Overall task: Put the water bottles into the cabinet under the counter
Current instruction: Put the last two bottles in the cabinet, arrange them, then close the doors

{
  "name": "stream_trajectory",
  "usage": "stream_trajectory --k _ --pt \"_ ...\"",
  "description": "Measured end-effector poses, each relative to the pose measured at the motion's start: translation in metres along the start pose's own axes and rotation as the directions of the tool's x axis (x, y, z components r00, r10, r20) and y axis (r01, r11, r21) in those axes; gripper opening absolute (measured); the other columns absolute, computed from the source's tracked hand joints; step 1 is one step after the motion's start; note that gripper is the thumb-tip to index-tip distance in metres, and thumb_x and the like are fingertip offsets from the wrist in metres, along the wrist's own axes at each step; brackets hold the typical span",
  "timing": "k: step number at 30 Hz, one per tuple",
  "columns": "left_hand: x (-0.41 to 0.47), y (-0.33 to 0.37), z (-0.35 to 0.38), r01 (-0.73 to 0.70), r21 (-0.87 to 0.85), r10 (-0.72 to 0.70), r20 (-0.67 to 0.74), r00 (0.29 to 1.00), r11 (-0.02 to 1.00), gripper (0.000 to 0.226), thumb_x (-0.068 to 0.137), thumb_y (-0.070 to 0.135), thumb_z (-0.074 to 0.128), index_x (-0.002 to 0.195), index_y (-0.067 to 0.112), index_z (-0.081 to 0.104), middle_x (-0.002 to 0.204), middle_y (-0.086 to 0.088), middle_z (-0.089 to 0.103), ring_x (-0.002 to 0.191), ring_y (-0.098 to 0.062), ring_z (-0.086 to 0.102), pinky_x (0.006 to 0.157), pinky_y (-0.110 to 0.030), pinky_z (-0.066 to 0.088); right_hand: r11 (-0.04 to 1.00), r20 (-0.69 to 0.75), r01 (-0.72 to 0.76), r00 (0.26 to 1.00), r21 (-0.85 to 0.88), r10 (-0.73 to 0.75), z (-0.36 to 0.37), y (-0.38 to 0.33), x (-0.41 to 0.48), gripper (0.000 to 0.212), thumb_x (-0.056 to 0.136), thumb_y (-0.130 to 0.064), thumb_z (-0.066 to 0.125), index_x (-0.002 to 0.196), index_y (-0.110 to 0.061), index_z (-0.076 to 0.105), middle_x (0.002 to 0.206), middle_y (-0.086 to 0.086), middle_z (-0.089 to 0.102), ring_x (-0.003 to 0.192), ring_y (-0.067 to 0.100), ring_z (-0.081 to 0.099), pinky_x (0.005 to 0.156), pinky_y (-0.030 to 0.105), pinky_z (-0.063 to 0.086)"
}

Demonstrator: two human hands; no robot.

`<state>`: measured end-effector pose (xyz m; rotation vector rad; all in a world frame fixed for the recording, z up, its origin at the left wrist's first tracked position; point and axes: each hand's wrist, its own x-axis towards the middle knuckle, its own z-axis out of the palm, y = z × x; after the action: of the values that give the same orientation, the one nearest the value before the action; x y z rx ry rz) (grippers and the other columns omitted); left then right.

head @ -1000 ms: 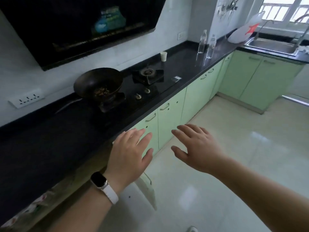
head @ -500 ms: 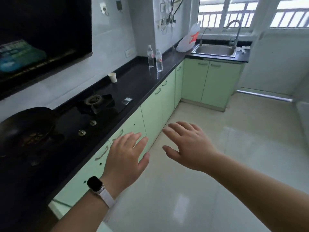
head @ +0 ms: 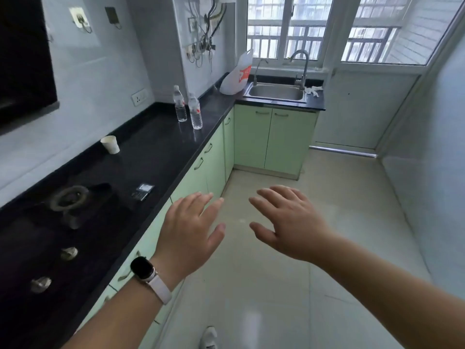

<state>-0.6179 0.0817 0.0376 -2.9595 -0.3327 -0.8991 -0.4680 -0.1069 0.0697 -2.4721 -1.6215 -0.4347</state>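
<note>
Two clear water bottles stand upright on the black counter [head: 156,147] far ahead on the left: one [head: 180,104] nearer the wall, the other [head: 195,111] nearer the counter's edge. Below the counter run pale green cabinet doors [head: 214,159], all closed. My left hand [head: 190,230], with a watch on the wrist, hovers palm down with fingers spread, holding nothing. My right hand [head: 289,222] hovers beside it the same way, over the floor. Both hands are well short of the bottles.
A white paper cup [head: 110,144] and a small dark device [head: 142,191] lie on the counter near a gas hob [head: 70,197]. A steel sink [head: 276,91] with a tap and a white bag [head: 237,75] sit at the far end under the window. Tiled floor [head: 327,197] stretches ahead.
The view has swung right and forward along the counter; the wok has left the frame and the bottles appear closer. Both hands stay open in front of me.
</note>
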Motion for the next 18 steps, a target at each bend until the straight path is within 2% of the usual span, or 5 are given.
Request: stream_trajectory --k 9,18 --pt "0.109 -0.133 0.059 -0.064 -0.060 0.065 0.028 0.997 0.996 0.047 0.090 0.043 0.049 0.125 0.016 0.066 0.125 -0.008 0.066 0.118 -0.032 0.060 0.100 -0.052 0.047 0.993 -0.034 -0.117 0.993 -0.030 0.116 0.039 0.011 0.152 0.054 0.090 -0.056 0.043 0.127 -0.020 0.062 0.125 0.001 0.063 0.119 0.029 0.055 0.098 0.041 0.044" --pt "0.169 -0.185 0.098 -0.010 -0.118 0.016 0.048 0.999 0.993 0.048 0.090 0.043 0.050 0.127 0.017 0.066 0.126 -0.006 0.066 0.119 -0.031 0.059 0.099 -0.052 0.048 0.994 -0.031 -0.112 0.993 -0.018 0.111 0.073 0.036 0.241 0.055 0.090 -0.056 0.044 0.129 -0.020 0.060 0.127 0.003 0.062 0.120 0.029 0.054 0.098 0.041 0.043"
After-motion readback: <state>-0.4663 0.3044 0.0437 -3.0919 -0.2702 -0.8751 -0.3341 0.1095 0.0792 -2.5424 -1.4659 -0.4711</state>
